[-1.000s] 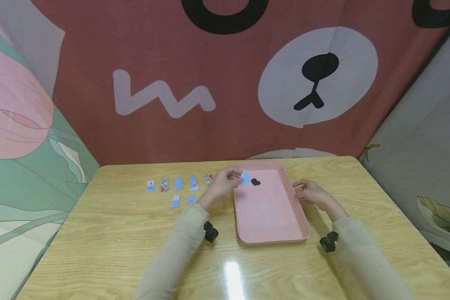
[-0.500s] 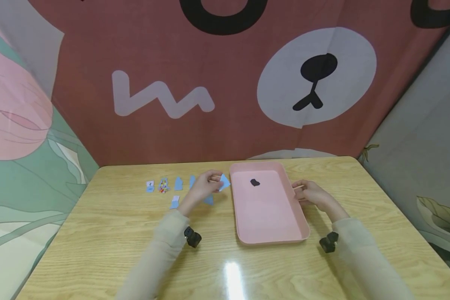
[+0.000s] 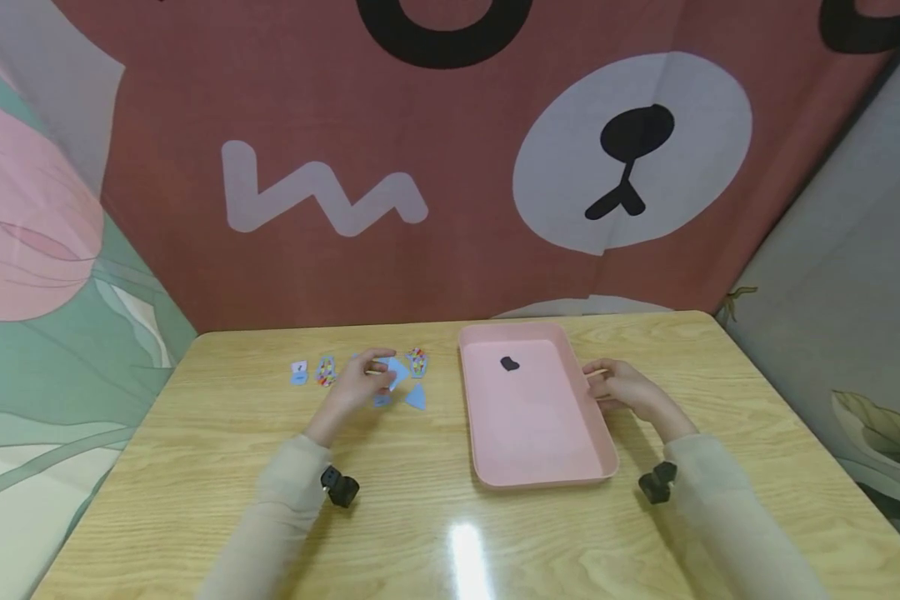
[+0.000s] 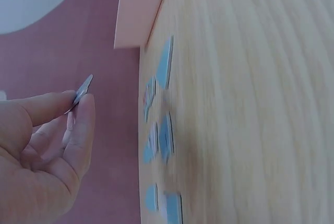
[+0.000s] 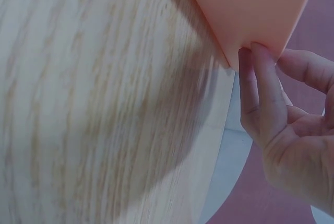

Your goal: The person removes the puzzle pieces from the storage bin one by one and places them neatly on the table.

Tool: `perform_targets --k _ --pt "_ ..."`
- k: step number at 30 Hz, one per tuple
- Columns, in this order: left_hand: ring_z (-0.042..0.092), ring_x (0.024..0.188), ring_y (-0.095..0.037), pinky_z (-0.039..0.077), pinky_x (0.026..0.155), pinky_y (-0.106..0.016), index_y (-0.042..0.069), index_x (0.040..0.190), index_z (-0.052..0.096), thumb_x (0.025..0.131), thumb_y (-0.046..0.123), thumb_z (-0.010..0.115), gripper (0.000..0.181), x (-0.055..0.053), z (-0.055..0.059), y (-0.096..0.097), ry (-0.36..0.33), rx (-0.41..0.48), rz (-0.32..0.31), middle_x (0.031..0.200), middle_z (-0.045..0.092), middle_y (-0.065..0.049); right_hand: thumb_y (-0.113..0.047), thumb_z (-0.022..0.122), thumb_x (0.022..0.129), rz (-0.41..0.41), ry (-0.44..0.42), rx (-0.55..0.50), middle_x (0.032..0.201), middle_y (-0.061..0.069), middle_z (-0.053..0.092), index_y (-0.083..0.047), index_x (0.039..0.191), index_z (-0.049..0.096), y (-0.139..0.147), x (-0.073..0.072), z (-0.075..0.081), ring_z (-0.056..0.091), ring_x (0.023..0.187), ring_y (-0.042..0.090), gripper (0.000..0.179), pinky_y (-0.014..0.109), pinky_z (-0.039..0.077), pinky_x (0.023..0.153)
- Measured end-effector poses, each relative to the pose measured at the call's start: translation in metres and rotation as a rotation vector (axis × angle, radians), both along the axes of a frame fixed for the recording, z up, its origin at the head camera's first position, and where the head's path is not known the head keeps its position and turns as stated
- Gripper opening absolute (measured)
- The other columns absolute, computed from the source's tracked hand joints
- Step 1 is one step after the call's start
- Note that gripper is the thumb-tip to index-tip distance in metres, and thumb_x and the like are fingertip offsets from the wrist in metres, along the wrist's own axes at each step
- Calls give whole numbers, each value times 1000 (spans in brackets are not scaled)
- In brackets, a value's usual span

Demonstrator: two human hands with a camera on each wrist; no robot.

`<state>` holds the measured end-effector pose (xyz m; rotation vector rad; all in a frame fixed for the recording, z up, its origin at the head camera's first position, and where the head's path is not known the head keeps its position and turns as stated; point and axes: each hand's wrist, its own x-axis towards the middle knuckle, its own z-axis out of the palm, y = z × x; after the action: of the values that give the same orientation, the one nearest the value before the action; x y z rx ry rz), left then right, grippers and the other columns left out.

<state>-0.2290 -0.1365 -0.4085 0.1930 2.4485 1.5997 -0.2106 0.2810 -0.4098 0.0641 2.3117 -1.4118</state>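
Note:
In the head view my left hand (image 3: 354, 385) pinches a flat light-blue piece (image 3: 397, 372) over the group of small pieces on the left of the table. The left wrist view shows this piece (image 4: 82, 92) nearly edge-on between thumb and fingers, raised above the tabletop. A blue triangular piece (image 3: 417, 397) lies just right of that hand, with a multicoloured piece (image 3: 417, 362) behind it. My right hand (image 3: 630, 392) rests its fingertips against the outside of the pink tray (image 3: 543, 442). Seen from the right wrist, those fingers (image 5: 269, 85) touch the tray wall.
A small dark irregular piece (image 3: 509, 363) lies inside the tray near its far end. Farther left on the wooden table (image 3: 195, 467) are a blue-and-white piece (image 3: 299, 372) and another multicoloured piece (image 3: 326, 371). A printed curtain (image 3: 307, 275) hangs behind the table.
My left hand has carried the light-blue piece left, from over the tray's left edge to above the small pieces. The right hand stays at the tray's right side.

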Motion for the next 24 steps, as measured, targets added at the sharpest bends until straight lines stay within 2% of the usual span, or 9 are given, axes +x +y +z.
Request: perform_targets --k 4,11,14,18,20,24 --pt "60 91 -19 57 86 -37 0 139 43 96 9 55 46 1 -2 -16 9 -5 16 119 51 -22 -2 52 90 4 -4 -11 118 23 52 13 138 28 1 0 0 61 87 9 56 28 57 79" --pt "60 96 -21 57 88 -36 -1 141 39 96 10 54 48 8 -6 -46 -7 -60 42 125 48 -25 -2 52 89 9 1 -30 118 24 52 13 138 28 2 -1 -1 62 88 9 56 28 57 80" --pt "59 98 -21 57 86 -31 -4 140 40 96 9 55 48 10 -9 -58 7 -52 46 122 48 -25 -2 52 89 10 3 -30 119 24 52 13 138 28 3 -1 -1 62 88 9 56 28 57 80" --pt "57 93 -16 58 78 -24 -6 135 45 92 8 60 48 13 -13 -74 37 -13 71 110 52 -18 -1 52 89 5 4 -30 119 25 52 13 137 29 3 0 -1 62 87 8 56 27 57 80" --pt "56 93 -14 58 76 -23 -7 134 46 91 8 61 48 14 -14 -80 34 -6 82 109 53 -18 -1 52 89 10 8 -29 120 26 52 14 138 28 3 0 -1 62 88 8 56 27 57 80" --pt "54 99 -16 57 78 -21 -6 137 44 92 7 59 49 14 -16 -88 -20 -36 122 120 50 -24 -1 52 89 5 7 -32 119 25 52 13 138 28 2 1 -1 62 87 8 56 28 57 79"
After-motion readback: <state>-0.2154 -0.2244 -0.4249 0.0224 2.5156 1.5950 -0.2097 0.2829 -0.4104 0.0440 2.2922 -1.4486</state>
